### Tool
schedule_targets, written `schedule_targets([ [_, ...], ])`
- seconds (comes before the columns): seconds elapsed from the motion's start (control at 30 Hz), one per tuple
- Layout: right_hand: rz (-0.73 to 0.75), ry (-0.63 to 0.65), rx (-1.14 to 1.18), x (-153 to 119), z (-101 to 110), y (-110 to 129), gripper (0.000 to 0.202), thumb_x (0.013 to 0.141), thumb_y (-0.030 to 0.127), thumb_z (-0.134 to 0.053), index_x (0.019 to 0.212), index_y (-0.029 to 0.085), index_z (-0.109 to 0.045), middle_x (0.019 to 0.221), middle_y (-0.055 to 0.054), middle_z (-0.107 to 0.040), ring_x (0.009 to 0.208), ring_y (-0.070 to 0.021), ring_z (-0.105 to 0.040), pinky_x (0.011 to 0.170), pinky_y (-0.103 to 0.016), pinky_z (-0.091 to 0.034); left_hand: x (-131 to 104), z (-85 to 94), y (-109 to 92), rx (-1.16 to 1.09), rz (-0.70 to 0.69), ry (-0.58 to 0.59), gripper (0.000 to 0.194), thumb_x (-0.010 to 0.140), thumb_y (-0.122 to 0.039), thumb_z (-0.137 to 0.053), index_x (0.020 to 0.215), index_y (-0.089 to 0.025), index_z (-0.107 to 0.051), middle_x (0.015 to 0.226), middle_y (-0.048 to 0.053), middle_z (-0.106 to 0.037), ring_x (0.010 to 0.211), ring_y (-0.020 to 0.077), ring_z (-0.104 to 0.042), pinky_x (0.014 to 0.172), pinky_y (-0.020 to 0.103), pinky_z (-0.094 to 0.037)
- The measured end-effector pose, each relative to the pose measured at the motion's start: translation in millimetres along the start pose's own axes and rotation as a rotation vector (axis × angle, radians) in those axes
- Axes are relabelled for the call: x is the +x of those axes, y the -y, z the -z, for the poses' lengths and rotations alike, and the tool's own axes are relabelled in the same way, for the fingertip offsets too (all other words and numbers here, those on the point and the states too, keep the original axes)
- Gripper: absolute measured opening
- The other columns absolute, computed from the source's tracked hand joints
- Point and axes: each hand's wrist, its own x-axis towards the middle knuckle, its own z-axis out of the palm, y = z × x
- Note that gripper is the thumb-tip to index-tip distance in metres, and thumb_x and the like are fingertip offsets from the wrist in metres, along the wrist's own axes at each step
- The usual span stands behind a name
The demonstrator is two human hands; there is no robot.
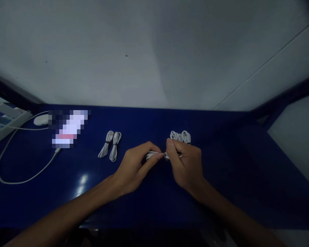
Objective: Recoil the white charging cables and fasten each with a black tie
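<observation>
Between my two hands, above the blue table, is a bundled white cable [151,155] with a dark tie around its middle. My left hand [136,165] pinches its left end between thumb and fingers. On the tie and the right end, my right hand [186,163] is closed, and its fingers partly cover the bundle. Just beyond my right hand lie more white cable bundles [181,136], partly hidden by it. Left of my left hand, two tied cable bundles [110,145] rest side by side on the table.
A blurred-out device with a lit screen [71,128] lies on the blue table [149,206] at the left, with a white charging cord [45,168] looping from it. Beside it sits a white rounded object [40,119]. A pale tray [10,120] stands at the far left. A grey wall [105,68] rises behind.
</observation>
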Motion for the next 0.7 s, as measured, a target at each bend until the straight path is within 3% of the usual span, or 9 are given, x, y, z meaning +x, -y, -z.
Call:
schedule_targets([
  [0.1, -0.042, -0.060, -0.042, 3, 2, -1, 0.050, 0.108, 0.025, -0.053, 0.060, 0.022, -0.045, 0.051, 0.004, -0.044, 0.046, -0.0109, -0.039, 0.051, -0.031, -0.030, 1, 0.9, 0, -0.013, -0.015, -0.060, 0.013, 0.110, -0.031, -0.068, 0.111, -0.021, -0.077, 0.099, 0.003, -0.074, 0.087, 0.0161, -0.070, 0.077, 0.030, -0.054],
  [0.23, -0.080, -0.114, -0.088, 9, 6, -3, 0.050, 0.108, 0.026, -0.054, 0.058, 0.022, -0.052, 0.050, 0.003, -0.050, 0.046, -0.0118, -0.044, 0.052, -0.031, -0.032, 2, 1.3, 4, -0.052, 0.077, -0.130, 0.018, 0.105, -0.037, -0.076, 0.105, -0.019, -0.076, 0.096, 0.003, -0.073, 0.085, 0.0176, -0.068, 0.074, 0.031, -0.053],
  [0.4, -0.101, -0.133, -0.060, 11, 8, -6, 0.051, 0.108, 0.030, -0.058, 0.057, 0.021, -0.052, 0.051, 0.004, -0.049, 0.047, -0.0114, -0.043, 0.052, -0.031, -0.032, 3, 1.9, 4, -0.121, 0.154, -0.095, 0.018, 0.107, -0.038, -0.072, 0.108, -0.021, -0.077, 0.099, 0.003, -0.072, 0.088, 0.0181, -0.068, 0.077, 0.031, -0.052],
  [0.53, -0.152, -0.087, 0.075, 12, 10, -5, 0.044, 0.108, 0.034, -0.063, 0.066, 0.020, -0.063, 0.056, 0.005, -0.048, 0.051, -0.0112, -0.043, 0.052, -0.030, -0.032, 3, 1.9, 4, -0.215, 0.199, -0.105, 0.019, 0.105, -0.039, -0.076, 0.103, -0.020, -0.078, 0.096, 0.004, -0.075, 0.089, 0.0188, -0.070, 0.081, 0.033, -0.053],
  [0.7, -0.295, 0.039, 0.431, 14, 11, -7, 0.021, 0.104, 0.036, -0.071, 0.088, 0.023, -0.076, 0.065, 0.005, -0.053, 0.053, -0.0103, -0.042, 0.049, -0.027, -0.030, 5, 1.0, 2, -0.433, 0.314, -0.116, 0.018, 0.100, -0.036, -0.083, 0.099, -0.019, -0.078, 0.083, 0.002, -0.077, 0.081, 0.0161, -0.070, 0.080, 0.030, -0.052],
])
